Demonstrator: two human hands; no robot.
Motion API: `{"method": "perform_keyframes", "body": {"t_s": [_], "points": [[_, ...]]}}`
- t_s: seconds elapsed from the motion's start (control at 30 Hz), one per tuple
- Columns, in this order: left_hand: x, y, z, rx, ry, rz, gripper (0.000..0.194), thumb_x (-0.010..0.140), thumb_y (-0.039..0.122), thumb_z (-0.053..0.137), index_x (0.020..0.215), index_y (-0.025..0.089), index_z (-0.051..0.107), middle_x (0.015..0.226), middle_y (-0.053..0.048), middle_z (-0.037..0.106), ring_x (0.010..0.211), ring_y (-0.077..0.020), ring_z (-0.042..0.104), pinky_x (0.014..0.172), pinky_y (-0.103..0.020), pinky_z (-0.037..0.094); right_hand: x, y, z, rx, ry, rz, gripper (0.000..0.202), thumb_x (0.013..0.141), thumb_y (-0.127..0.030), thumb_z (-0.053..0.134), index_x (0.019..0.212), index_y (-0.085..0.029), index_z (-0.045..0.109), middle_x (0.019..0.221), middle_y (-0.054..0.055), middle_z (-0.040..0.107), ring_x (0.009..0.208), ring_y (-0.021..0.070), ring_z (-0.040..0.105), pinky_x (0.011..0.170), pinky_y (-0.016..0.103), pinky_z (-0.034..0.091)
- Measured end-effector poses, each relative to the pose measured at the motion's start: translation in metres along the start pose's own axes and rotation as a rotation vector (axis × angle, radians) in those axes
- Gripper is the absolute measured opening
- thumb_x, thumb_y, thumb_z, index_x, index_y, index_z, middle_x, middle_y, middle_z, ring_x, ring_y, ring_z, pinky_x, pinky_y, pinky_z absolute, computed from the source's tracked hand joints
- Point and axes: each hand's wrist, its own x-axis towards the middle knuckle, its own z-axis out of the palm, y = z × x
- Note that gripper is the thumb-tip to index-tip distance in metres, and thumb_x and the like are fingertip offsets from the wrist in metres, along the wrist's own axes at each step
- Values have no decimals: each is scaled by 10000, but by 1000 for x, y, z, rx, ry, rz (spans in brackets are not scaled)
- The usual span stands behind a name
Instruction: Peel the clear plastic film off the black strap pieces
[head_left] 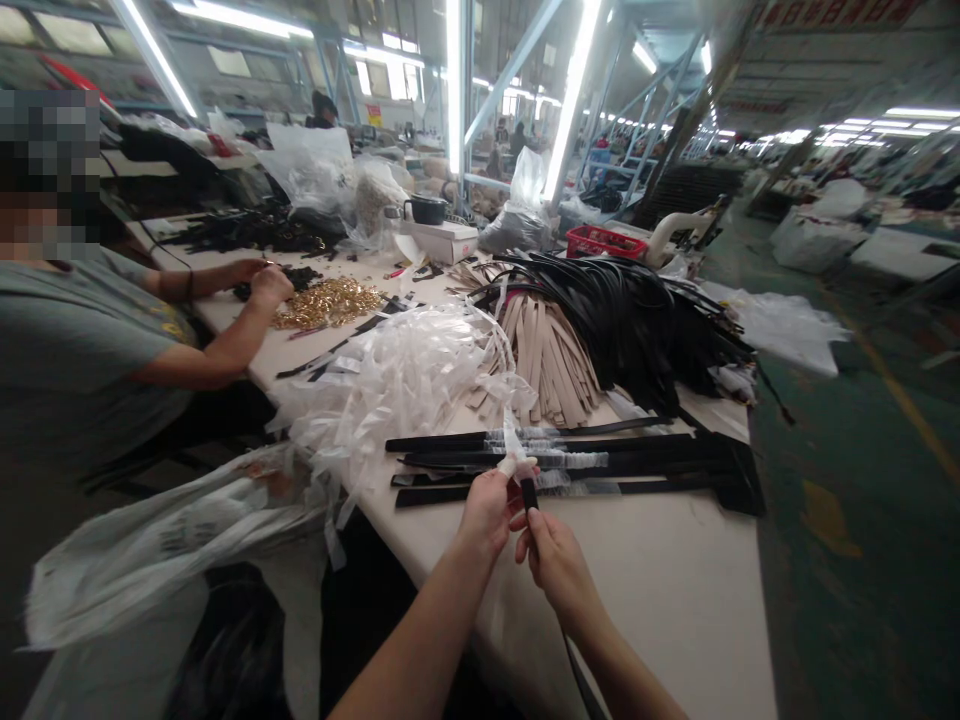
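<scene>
My left hand (486, 505) is closed, pinching a white plastic strip (511, 435) at the end of a black strap (529, 494). A pale covering shows on its thumb or fingertip. Just to the right, my right hand (553, 552) grips that same strap between thumb and fingers, and the strap's tail hangs below toward the table's front edge. Beyond both hands, several black straps (645, 488) lie side by side across the table, with clear plastic wrapped around their middles. A heap of crumpled white plastic strips (405, 370) sits to the left.
Behind are beige straps (544, 355) and a large bundle of black straps (622, 310). A co-worker (97, 340) at the left handles pieces by a pile of gold-coloured metal parts (330, 302). A red basket (606, 242) stands farther back; a white sack (172, 530) hangs at the left edge.
</scene>
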Motion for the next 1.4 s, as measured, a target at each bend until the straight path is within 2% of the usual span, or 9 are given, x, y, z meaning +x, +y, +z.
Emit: {"method": "perform_keyframes", "body": {"t_s": [0.13, 0.3, 0.67, 0.83, 1.0, 1.1, 1.2, 1.3, 1.4], "points": [[0, 2, -2, -23, -14, 0, 281, 836, 295, 695, 997, 68, 731, 968, -175, 738, 745, -169, 681, 597, -216, 521, 0, 0, 1, 51, 5, 21, 476, 962, -555, 407, 938, -135, 628, 574, -12, 565, 403, 67, 330, 378, 185, 223], [-2, 5, -6, 5, -136, -57, 201, 801, 154, 704, 974, 53, 728, 956, -177, 739, 800, -193, 697, 715, -263, 562, 2, -2, -4, 80, 36, 41, 468, 948, -565, 432, 910, -137, 619, 571, -17, 554, 402, 64, 330, 370, 178, 220], [6, 3, 1, -32, -25, 28, 210, 775, 257, 774, 877, 81, 722, 932, -151, 741, 731, -168, 690, 663, -252, 565, -5, -8, 1, 88, 17, 55, 493, 955, -573, 417, 955, -127, 626, 566, -14, 559, 396, 62, 326, 372, 183, 217], [5, 5, -1, -15, -64, 6, 239, 792, 284, 757, 912, 79, 726, 940, -165, 742, 778, -200, 707, 700, -280, 572, 3, -4, -1, -5, 75, 25, 494, 963, -564, 406, 914, -129, 635, 561, -5, 571, 413, 66, 347, 391, 182, 242], [2, 9, -2, 34, -111, -5, 257, 818, 301, 720, 940, 75, 728, 904, -166, 743, 748, -199, 707, 710, -287, 568, 8, -2, -4, -25, 41, 32, 503, 962, -574, 397, 909, -133, 633, 550, -6, 580, 390, 62, 340, 377, 182, 226], [-5, 5, -4, 102, -151, -13, 277, 782, 310, 750, 931, 78, 731, 860, -153, 739, 680, -180, 689, 591, -234, 533, 12, -6, -3, 10, -28, 51, 521, 940, -607, 419, 834, -137, 618, 506, -7, 570, 360, 59, 333, 356, 183, 212], [-12, -3, -10, 185, -245, -54, 350, 773, 392, 751, 910, 70, 733, 709, -112, 708, 459, -122, 579, 443, -217, 443, 14, -12, -3, 79, -56, 84, 582, 914, -660, 421, 689, -146, 576, 427, -27, 499, 317, 51, 310, 330, 182, 200], [-18, -2, -15, 216, -256, -33, 395, 776, 452, 737, 887, 73, 742, 693, -95, 697, 425, -94, 521, 458, -224, 440, 7, -15, -6, 132, -113, 147, 578, 866, -692, 484, 807, -131, 611, 588, 32, 639, 387, 96, 518, 372, 193, 364], [-24, 5, -18, 160, -122, 97, 375, 761, 443, 756, 883, 88, 754, 846, -127, 729, 675, -154, 645, 677, -253, 521, -13, -9, -7, 90, -180, 227, 617, 761, -705, 622, 963, -122, 612, 815, 121, 727, 618, 201, 701, 497, 255, 505]]}}
